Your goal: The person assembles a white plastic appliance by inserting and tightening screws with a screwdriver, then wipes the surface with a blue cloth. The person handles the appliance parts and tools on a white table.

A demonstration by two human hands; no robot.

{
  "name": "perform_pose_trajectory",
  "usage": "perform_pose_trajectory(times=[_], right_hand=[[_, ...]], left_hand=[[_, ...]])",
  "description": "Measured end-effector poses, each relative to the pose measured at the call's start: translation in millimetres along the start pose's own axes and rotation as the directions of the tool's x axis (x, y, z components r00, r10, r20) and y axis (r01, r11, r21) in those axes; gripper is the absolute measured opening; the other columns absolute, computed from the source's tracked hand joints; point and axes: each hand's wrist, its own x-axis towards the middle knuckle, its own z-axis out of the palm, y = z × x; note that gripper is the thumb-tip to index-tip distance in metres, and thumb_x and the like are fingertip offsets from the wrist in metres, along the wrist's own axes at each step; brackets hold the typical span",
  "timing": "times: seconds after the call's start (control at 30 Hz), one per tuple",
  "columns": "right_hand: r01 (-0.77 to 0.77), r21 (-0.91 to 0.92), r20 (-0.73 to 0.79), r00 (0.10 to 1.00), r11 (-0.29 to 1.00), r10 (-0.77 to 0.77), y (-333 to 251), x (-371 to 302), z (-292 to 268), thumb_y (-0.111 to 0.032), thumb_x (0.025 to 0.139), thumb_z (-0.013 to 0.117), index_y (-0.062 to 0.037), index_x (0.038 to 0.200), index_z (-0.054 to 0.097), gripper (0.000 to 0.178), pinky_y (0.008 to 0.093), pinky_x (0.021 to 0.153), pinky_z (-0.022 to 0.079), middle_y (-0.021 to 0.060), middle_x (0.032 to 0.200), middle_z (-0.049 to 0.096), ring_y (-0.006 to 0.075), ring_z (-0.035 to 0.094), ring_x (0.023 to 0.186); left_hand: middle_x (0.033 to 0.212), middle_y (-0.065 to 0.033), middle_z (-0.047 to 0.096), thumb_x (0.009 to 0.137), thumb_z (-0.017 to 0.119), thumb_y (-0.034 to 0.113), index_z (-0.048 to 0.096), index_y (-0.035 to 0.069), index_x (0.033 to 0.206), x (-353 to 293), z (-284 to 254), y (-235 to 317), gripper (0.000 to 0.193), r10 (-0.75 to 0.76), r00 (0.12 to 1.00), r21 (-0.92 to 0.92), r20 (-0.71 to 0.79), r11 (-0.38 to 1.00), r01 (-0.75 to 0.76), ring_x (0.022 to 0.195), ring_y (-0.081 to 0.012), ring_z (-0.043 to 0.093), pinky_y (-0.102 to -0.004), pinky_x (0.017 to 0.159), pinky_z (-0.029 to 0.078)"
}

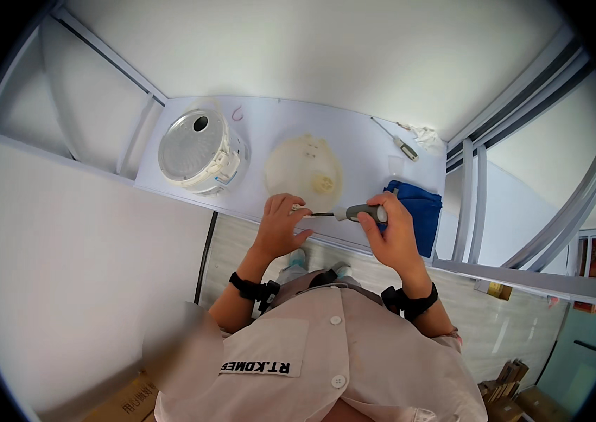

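Note:
My right hand [395, 235] is closed around the handle of a screwdriver [363, 212] with a grey grip, held nearly level and pointing left. Its dark shaft reaches my left hand [280, 226], whose fingers pinch a small pale part [299, 209] near the table's front edge. Fingers hide most of that part, so its kind is unclear. Just beyond the hands lies a round, yellowish, translucent disc [280, 165]. On it sit a small round cream-coloured piece [323, 184] and several tiny pieces [311, 150] that look like screws.
At the left of the white table [368, 186] stands a white cylindrical appliance [184, 156] with a hole in its top. A pink loop [237, 113] lies behind it. Toward the right are a second screwdriver [405, 148], crumpled white tissue [426, 138], a clear cup [396, 166] and blue cloth [417, 211].

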Motion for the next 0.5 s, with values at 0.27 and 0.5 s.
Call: perform_pose_trajectory(times=[0.27, 0.5], right_hand=[[-0.003, -0.046, -0.061, 0.998, 0.999, 0.0, -12.4, 12.7, 46.5, -0.015, 0.094, 0.077, -0.0025, 0.11, 0.062, 0.025, 0.0409, 0.07, 0.05, 0.0147, 0.095, 0.067, 0.0348, 0.063, 0.08], [-0.085, -0.131, -0.093, 0.993, 0.988, 0.073, -28.1, 14.6, 70.2, -0.017, 0.094, 0.078, -0.0028, 0.111, 0.062, 0.027, 0.0414, 0.071, 0.051, 0.0152, 0.096, 0.067, 0.0352, 0.064, 0.083]], left_hand=[[0.131, 0.004, 0.071, 0.072, 0.091, 0.024, 0.073, 0.018, 0.117, -1.9, 3.5, -58.7, 0.048, 0.03, 0.988, 0.067, 0.154, 0.997, -0.041, 0.147, -0.0229, 0.049, -0.0671, 0.127, 0.004], [0.128, 0.0058, 0.074, 0.073, 0.091, 0.026, 0.072, 0.018, 0.114, 4.8, 12.7, -85.5, 0.046, 0.103, 0.976, 0.026, 0.193, 0.994, -0.11, 0.145, -0.0198, 0.052, -0.0694, 0.126, 0.003]])
